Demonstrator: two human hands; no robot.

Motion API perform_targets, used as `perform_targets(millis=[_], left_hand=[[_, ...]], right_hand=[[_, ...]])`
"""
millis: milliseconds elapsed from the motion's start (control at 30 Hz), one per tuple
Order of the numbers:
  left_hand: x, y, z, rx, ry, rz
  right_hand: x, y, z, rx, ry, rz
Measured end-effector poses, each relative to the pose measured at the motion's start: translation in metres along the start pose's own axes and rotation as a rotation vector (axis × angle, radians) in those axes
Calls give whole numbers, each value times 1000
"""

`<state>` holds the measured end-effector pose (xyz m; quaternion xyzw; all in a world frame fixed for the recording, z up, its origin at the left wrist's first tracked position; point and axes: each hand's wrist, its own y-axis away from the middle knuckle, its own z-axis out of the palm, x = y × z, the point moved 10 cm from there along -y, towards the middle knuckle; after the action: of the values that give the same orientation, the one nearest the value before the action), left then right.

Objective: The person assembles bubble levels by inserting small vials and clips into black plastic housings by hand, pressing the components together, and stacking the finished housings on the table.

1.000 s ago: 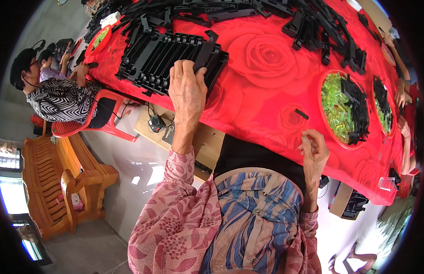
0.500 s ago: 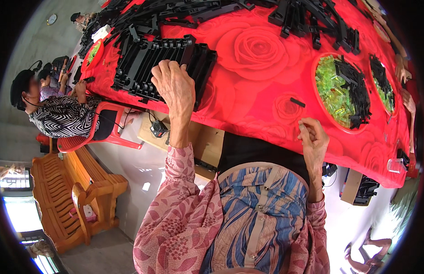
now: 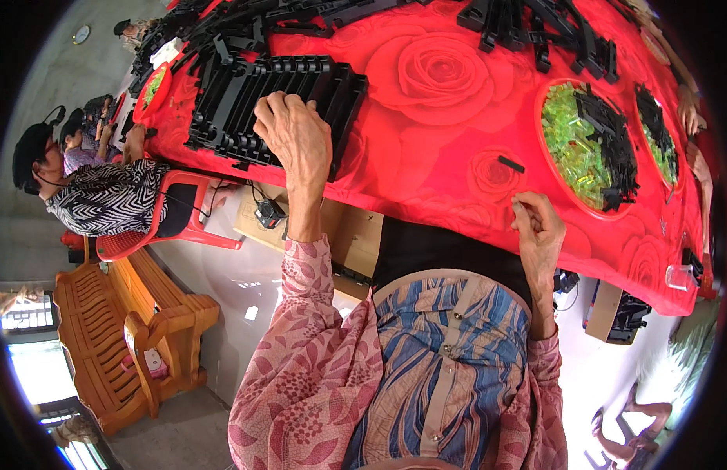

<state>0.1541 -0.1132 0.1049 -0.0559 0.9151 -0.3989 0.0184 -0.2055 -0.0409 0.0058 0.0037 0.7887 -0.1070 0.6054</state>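
Note:
Long black slotted plastic strips lie side by side in a row at the left of the table. Over the right part of this row, my left hand is closed with bent fingers on a black plastic strip; the fingertips are partly hidden. My right hand hovers by the near table edge, thumb and fingers pinched together. Whatever it holds, if anything, is too small to make out. Just beyond it lies a small black bar on the red rose-patterned tablecloth.
To the right, a red-rimmed round tray holds yellow-green clear pieces and small black parts, with a similar tray beyond. Black parts are heaped along the far side. A person sits at the left on a red chair.
The view has shifted slightly. Both hands keep nearly the same pose and place, the left still on the row of strips and the right still pinched.

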Motion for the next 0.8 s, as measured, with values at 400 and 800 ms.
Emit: perform_targets(millis=[400,800], left_hand=[[-6,-6,13,-88,-58,-62],[78,23,-20,-61,622,131]], right_hand=[[-5,-5,6,3,17,-75],[3,-6,1,30,-2,-89]])
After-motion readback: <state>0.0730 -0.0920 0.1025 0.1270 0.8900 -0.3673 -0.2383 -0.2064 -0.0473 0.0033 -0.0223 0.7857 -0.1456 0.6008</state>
